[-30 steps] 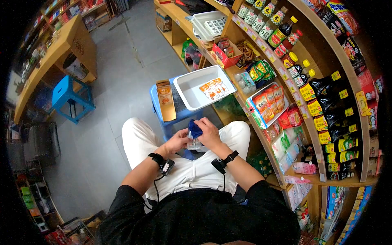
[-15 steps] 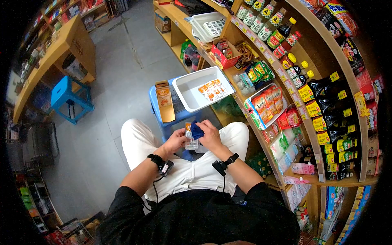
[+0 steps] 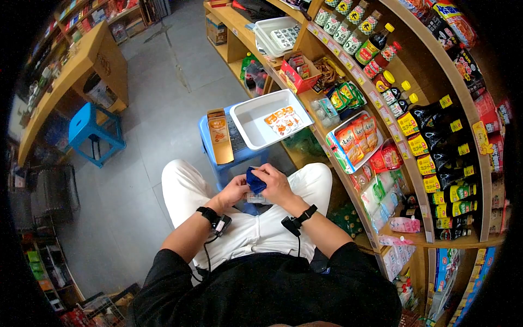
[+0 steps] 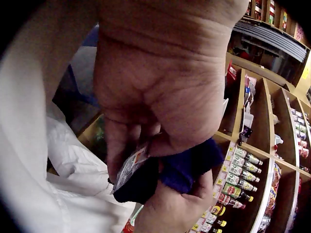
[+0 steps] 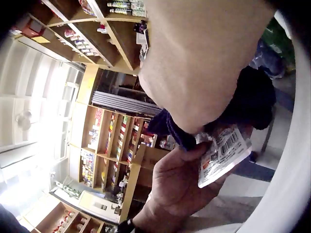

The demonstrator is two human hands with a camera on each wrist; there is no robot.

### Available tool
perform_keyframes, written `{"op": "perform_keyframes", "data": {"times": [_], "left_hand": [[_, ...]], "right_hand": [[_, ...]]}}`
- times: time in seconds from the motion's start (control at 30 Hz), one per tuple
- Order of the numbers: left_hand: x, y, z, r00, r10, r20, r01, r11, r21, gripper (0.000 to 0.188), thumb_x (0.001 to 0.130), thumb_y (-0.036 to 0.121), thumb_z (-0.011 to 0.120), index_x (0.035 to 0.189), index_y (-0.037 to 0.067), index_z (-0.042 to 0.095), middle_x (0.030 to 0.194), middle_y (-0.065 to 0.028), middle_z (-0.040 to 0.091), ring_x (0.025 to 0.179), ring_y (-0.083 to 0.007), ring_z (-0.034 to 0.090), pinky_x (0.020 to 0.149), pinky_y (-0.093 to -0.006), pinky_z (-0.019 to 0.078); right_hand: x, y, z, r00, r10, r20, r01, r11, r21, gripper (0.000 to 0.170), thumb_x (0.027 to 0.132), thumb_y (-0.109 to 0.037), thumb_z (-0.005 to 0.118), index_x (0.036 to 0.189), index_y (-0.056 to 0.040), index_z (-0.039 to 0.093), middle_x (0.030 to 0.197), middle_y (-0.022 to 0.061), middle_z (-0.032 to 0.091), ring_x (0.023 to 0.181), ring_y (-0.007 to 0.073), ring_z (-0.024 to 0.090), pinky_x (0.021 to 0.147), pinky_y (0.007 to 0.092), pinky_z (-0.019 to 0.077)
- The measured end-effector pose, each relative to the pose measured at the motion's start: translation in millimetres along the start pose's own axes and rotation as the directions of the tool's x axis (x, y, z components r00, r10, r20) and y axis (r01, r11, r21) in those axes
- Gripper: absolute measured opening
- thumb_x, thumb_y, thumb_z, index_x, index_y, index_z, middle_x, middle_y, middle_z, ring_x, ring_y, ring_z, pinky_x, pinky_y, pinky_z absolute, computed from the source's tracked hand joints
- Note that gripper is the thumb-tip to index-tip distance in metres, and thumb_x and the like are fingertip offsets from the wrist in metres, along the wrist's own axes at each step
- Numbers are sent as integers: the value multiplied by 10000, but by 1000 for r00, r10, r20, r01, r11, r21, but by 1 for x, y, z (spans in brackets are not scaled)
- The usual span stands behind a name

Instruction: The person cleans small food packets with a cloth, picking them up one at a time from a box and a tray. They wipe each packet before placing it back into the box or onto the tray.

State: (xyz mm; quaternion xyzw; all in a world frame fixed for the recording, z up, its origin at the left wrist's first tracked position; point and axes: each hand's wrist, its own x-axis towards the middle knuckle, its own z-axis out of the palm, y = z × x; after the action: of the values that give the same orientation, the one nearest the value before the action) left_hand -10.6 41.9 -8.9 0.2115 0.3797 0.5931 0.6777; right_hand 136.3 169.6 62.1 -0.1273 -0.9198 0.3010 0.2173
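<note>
A small clear packet point(image 3: 256, 198) with a printed label is held between the left thumb and fingers, over the gap between the knees. Its barcode side shows in the right wrist view, where the left hand point(image 5: 177, 182) pinches it by the edge. Bunched in the right hand point(image 3: 277, 185) is a dark blue cloth point(image 3: 255, 181), which lies across the packet's upper part and hides it. Seen from the left wrist, the cloth point(image 4: 182, 170) folds around the packet just under the left hand point(image 4: 160, 87).
Ahead, a blue stool point(image 3: 239, 157) bears an open cardboard box point(image 3: 220, 133) and a white tray point(image 3: 250, 121) with orange-printed packets point(image 3: 284, 121). Shelves point(image 3: 348, 180) of bottles and packaged food stand close on the right. Another blue stool point(image 3: 90, 131) stands farther left.
The cloth has moved left from beside the packet onto its upper part, covering the orange print that showed half a second ago. The left hand keeps its hold; the tray and box stay put.
</note>
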Motion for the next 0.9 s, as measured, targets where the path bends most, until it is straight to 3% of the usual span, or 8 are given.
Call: {"op": "perform_keyframes", "data": {"times": [0.4, 0.6, 0.63, 0.67, 0.73, 0.77, 0.83, 0.9], "left_hand": [[4, 2, 0, 999, 37, -21, -39, 997, -69, 387, 906, -63, 508, 1279, 16, 576, 1156, -66, 680, 1017, -175, 693, 895, -343, 587], [3, 11, 0, 989, -4, -148, -21, 985, -171, 450, 844, -94, 457, 1273, -19, 571, 1137, -134, 693, 983, -232, 717, 914, -386, 595], [3, 13, 1, 990, -13, -138, -12, 983, -181, 509, 795, -99, 425, 1281, -35, 564, 1154, -179, 693, 1008, -293, 719, 936, -418, 590], [2, 16, 3, 990, -15, -140, -10, 984, -179, 509, 795, -99, 425, 1281, -35, 564, 1154, -179, 693, 1008, -293, 719, 936, -418, 590], [-1, 24, 9, 996, 7, -89, -28, 971, -236, 559, 764, -82, 415, 1309, -51, 539, 1218, -240, 664, 1066, -371, 697, 971, -440, 572], [0, 25, 10, 996, 2, -92, -24, 972, -234, 559, 764, -82, 415, 1309, -51, 539, 1218, -240, 664, 1066, -371, 697, 971, -440, 572], [-1, 29, 12, 997, 22, -76, -42, 960, -277, 629, 733, -49, 418, 1359, -62, 480, 1279, -292, 620, 1138, -434, 655, 1013, -464, 544], [-3, 37, 17, 997, 34, -69, -52, 957, -285, 650, 731, -28, 422, 1380, -56, 453, 1291, -300, 609, 1154, -436, 645, 1026, -473, 531]], "right_hand": [[-13, 21, -9, 983, 172, -71, -173, 985, -13, 383, 746, -56, 738, 1127, -45, 703, 1007, 121, 640, 924, 328, 663, 798, 390, 544], [-23, 51, -5, 926, 376, -45, -360, 911, 203, 304, 778, -40, 737, 1078, 0, 708, 952, 150, 663, 871, 318, 673, 766, 352, 531], [-25, 55, -1, 907, 415, -70, -389, 889, 241, 319, 754, -51, 741, 1065, 10, 701, 927, 153, 698, 831, 296, 692, 753, 359, 538], [-28, 59, 1, 907, 416, -70, -389, 888, 245, 319, 754, -51, 741, 1065, 10, 701, 927, 153, 698, 831, 296, 692, 753, 359, 538], [-30, 59, 1, 810, 584, 53, -536, 699, 474, 258, 784, -52, 753, 1030, 7, 707, 895, 111, 729, 778, 179, 672, 733, 319, 530], [-33, 61, 3, 808, 586, 54, -536, 695, 479, 258, 784, -52, 753, 1030, 7, 707, 895, 111, 729, 778, 179, 672, 733, 319, 530], [-36, 64, 9, 732, 679, 56, -556, 547, 626, 182, 845, -58, 750, 1022, -20, 729, 863, 11, 697, 739, 89, 607, 687, 275, 508], [-38, 65, 6, 682, 724, 99, -577, 450, 682, 179, 854, -68, 750, 1024, -20, 723, 868, 8, 696, 741, 90, 611, 683, 272, 506]]}}
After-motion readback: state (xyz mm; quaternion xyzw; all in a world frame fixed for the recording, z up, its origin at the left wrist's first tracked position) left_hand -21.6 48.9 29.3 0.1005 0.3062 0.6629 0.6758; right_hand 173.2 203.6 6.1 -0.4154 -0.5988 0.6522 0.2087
